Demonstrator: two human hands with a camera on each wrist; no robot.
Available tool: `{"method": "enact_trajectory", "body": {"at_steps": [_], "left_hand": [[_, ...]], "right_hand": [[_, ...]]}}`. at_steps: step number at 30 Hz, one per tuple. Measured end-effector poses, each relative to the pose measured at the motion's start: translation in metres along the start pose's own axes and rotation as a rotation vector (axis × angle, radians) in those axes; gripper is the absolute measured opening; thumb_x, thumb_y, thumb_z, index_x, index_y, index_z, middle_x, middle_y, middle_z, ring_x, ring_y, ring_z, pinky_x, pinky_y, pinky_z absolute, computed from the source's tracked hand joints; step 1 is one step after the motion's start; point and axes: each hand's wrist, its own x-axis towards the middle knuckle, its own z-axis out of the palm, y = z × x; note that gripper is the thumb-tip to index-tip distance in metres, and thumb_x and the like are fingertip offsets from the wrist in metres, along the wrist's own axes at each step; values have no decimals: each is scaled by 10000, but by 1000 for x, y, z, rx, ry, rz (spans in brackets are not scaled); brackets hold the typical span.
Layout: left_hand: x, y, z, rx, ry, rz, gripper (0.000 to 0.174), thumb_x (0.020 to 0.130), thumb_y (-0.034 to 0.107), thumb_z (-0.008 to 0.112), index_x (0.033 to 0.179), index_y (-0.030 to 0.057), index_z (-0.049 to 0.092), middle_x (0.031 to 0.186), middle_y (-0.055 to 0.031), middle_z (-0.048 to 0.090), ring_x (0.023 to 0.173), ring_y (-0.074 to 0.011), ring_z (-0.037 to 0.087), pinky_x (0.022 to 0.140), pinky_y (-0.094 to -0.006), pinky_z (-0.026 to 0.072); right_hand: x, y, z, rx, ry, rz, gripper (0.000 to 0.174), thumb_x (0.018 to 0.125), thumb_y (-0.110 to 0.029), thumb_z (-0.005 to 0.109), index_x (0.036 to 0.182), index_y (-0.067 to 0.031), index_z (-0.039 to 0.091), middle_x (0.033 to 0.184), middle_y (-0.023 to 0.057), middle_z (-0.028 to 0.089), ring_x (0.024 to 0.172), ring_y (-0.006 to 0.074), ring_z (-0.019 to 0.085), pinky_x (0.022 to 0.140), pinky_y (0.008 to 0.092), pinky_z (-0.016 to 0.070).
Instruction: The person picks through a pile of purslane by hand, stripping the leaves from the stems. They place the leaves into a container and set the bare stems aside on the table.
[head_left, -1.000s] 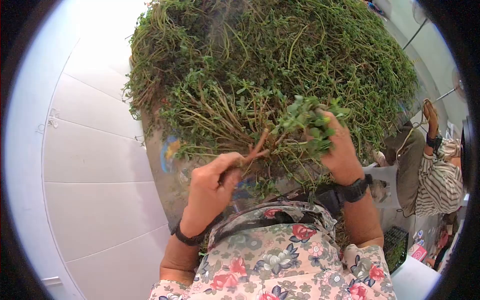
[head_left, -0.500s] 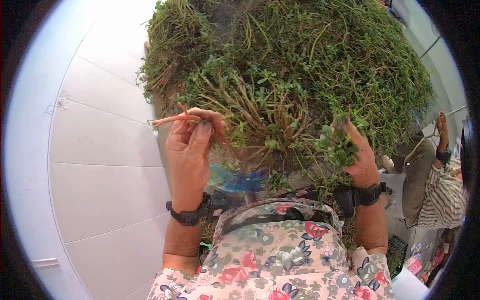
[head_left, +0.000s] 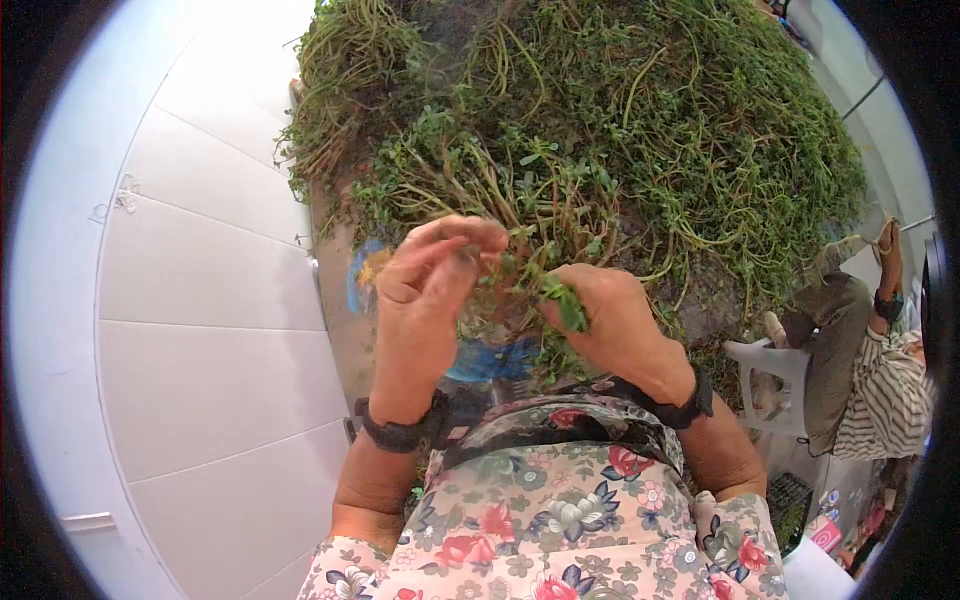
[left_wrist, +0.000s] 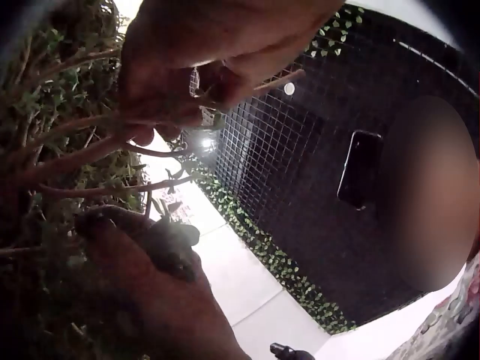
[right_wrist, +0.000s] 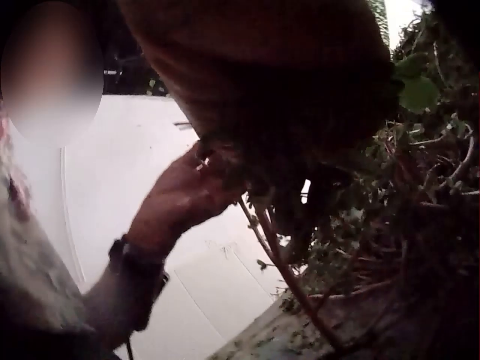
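Note:
My left hand (head_left: 415,290) is raised over the near edge of the plant heap, its fingers curled and thumb pinching a reddish stem (head_left: 455,245), partly hidden by the fingers and blurred. Close beside it, my right hand (head_left: 615,325) grips a small bunch of green leaves (head_left: 567,305), its back facing up. Between the hands, loose stems and leaves overlap the fingertips. Branching brown stems (left_wrist: 82,157) show in the left wrist view. A longer stem (right_wrist: 296,289) hangs below the hands in the right wrist view.
A large heap of leafy green plants (head_left: 600,130) covers the table (head_left: 335,265). Blue printed material (head_left: 490,360) shows at its near edge. White wall panels (head_left: 215,400) stand on the left. At right, another person in a striped shirt (head_left: 875,400) sits near a white plastic stool (head_left: 765,375).
My right hand first moved right with the leafy bunch, then swung left toward the left hand. The left hand moved left with the stem, then came back a little to the right.

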Motion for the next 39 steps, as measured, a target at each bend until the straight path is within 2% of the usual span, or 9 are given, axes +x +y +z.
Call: {"method": "enact_trajectory", "body": {"at_steps": [8,15,18,21,30,32,34,36,39], "left_hand": [[-22,-64,-17,363,-338,-383,372,838,82,535,1187,14,427,929,-46,568,819,-125,564,715,-249,463],[-18,-33,3,63,-252,-628,207,862,132,508,1042,29,500,729,27,512,516,-31,434,457,-164,345],[-19,-41,9,226,-231,-541,204,866,153,506,1031,33,513,696,35,487,513,-27,407,462,-165,330],[-21,-38,19,346,-225,-426,219,863,169,509,1036,36,515,675,34,477,518,-29,402,458,-181,330],[-21,-24,4,706,-216,-214,207,835,147,503,992,19,546,665,11,482,558,-60,422,505,-225,369],[-22,-26,5,686,-188,-216,167,831,101,490,970,20,537,646,-54,497,559,-135,434,539,-265,394],[-19,-27,10,697,-181,-203,158,829,70,484,972,25,533,628,-92,505,551,-177,442,552,-282,409],[-21,-24,18,747,-178,-198,179,827,52,483,998,33,534,613,-105,507,534,-187,445,546,-278,414],[-24,-21,25,812,-201,-97,213,824,26,477,1030,42,527,604,-127,494,520,-194,451,538,-278,421]], "right_hand": [[1,0,-14,744,-143,266,249,816,-236,623,915,-12,581,729,-25,537,713,39,465,623,239,428],[-23,38,-26,295,193,-63,507,734,-152,659,1183,-1,480,1071,145,594,958,274,580,879,317,410],[-23,60,-19,490,116,77,519,750,-135,645,1215,-5,453,1123,133,575,988,250,572,875,314,418],[-20,46,-33,115,99,-41,508,835,-146,593,1288,-27,396,1176,76,544,1031,174,549,859,271,440],[-29,85,-79,1464,597,447,468,824,-166,592,1246,-25,447,1132,65,544,1017,176,542,805,313,480],[-36,65,-77,410,482,63,382,802,-176,612,1138,-19,518,989,49,601,853,167,585,729,291,481],[-30,36,-69,79,337,20,309,788,-168,622,1053,-19,565,882,45,632,736,176,602,668,284,480],[-14,5,-52,490,207,305,243,781,-142,623,991,-24,587,811,52,637,666,204,593,623,293,478],[-6,7,-22,238,231,56,197,781,-114,616,946,-9,591,716,64,614,605,178,559,579,296,458]]}}
